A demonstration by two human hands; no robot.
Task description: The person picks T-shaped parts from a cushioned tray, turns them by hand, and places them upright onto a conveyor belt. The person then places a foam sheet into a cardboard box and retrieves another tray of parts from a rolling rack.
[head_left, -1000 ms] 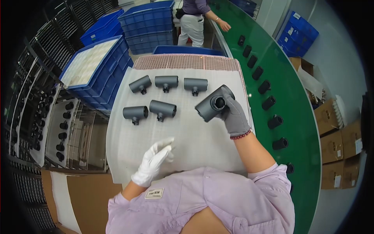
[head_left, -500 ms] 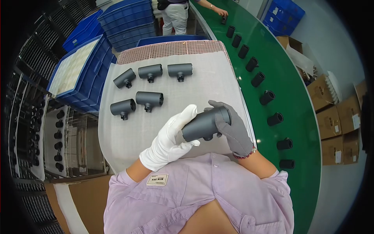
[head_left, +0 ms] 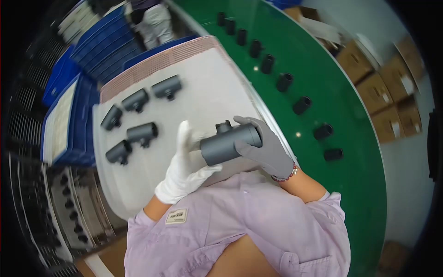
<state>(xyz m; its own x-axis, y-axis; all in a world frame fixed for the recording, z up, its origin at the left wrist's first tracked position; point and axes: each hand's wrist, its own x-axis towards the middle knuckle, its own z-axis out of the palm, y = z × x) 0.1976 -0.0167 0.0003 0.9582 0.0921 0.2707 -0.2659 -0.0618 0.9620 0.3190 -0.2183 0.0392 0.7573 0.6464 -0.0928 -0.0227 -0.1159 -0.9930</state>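
My right hand (head_left: 263, 150), in a grey glove, grips a dark grey T-shaped tube (head_left: 228, 144) by its right end. The tube lies nearly level above the table, its short side stub pointing up and away from me. Around its left end my left hand (head_left: 180, 168), white-gloved, is spread open. The left thumb reaches under the tube's lower edge; whether it touches, I cannot tell. Beyond the hands, several matching T-shaped tubes (head_left: 142, 132) lie in two rows on a white sheet (head_left: 184, 78).
Right of the sheet, a green conveyor belt (head_left: 350, 194) carries a line of dark tubes (head_left: 302, 105). Blue crates (head_left: 69, 124) stand at the left, near racks (head_left: 69, 203) of dark parts. A person (head_left: 157, 23) stands at the back. Cardboard boxes (head_left: 376, 87) are stacked at far right.
The view has swung to the right. The held tube has turned so its stub points away instead of toward me. My left hand has opened away from the tube's left end.
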